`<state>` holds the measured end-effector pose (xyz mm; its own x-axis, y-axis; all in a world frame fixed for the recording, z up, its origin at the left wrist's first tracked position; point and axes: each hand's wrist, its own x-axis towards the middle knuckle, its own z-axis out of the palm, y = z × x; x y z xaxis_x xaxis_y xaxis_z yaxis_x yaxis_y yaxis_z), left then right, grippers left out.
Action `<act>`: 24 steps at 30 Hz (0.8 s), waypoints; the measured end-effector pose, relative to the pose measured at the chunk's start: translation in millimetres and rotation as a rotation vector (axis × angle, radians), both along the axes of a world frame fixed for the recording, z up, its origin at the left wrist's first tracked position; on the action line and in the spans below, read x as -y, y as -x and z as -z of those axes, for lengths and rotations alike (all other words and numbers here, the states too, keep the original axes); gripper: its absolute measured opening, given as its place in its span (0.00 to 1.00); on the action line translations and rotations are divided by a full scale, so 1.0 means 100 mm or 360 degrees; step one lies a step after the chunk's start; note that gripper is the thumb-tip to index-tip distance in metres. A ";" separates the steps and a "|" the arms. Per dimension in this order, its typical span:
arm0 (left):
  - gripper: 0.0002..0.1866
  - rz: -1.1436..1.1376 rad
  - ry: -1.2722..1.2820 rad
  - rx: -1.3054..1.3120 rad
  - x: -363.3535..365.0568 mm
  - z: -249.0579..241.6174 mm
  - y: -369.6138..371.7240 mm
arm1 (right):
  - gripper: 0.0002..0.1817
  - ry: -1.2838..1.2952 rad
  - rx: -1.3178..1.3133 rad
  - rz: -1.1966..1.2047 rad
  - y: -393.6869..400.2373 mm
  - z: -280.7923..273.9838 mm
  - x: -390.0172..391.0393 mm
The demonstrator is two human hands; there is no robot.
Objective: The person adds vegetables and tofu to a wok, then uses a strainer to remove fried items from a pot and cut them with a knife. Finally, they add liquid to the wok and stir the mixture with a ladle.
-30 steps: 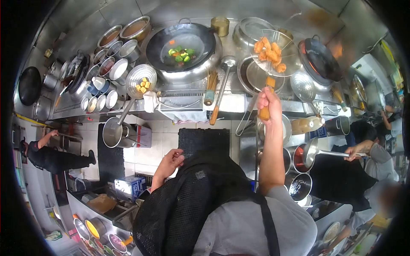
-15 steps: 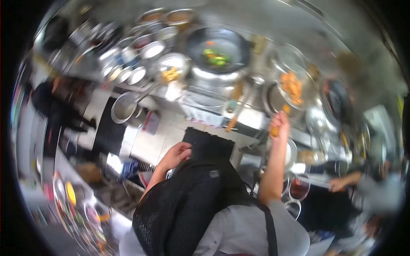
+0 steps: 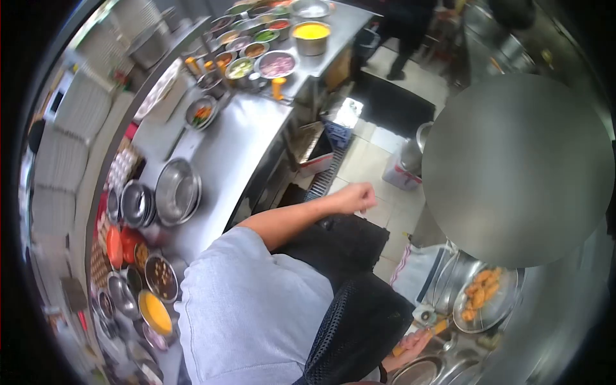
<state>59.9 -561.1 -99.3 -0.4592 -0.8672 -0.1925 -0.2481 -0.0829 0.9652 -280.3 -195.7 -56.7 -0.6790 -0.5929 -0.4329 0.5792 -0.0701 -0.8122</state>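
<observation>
My right hand point(image 3: 414, 345), low on the right, grips the yellow-orange handle of a round strainer point(image 3: 475, 325). Orange-brown food pieces point(image 3: 481, 292) lie in the strainer, which is over a metal pan or rim. Out over the floor is my left hand point(image 3: 356, 197), with its fingers curled in and nothing visible in it. A white cloth point(image 3: 420, 273) hangs beside the strainer.
On the left, a steel counter point(image 3: 240, 128) holds metal bowls point(image 3: 176, 191), a yellow-filled bowl point(image 3: 156, 312) and several ingredient bowls. A person in dark clothes point(image 3: 407, 32) stands at the top. A grey round blur point(image 3: 516, 170) hides the right side.
The view has swung left toward the steel counter. The strainer with the food, still in my right hand, now appears at the lower right. The grey round blur has appeared.
</observation>
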 end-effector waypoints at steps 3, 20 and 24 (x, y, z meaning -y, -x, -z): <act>0.09 -0.0808 0.0276 -0.0108 0.18 0.15 -0.84 | 0.17 0.0209 0.0208 -0.0554 -0.02 0.13 0.61; 0.33 -0.3268 -0.0138 -0.0240 0.52 0.74 -5.01 | 0.17 -0.0058 -0.0130 -0.2492 -2.74 -0.25 3.85; 0.30 -0.3346 -0.0212 -0.0145 0.38 0.80 -4.90 | 0.17 -0.0100 0.0000 -0.2818 -3.29 -0.38 4.18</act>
<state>550.0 -599.2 -178.9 0.9460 0.0443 -0.3210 0.3239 -0.1608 0.9323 48.4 -613.8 -18.6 0.6965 -0.5316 -0.4819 -0.0806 0.6094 -0.7887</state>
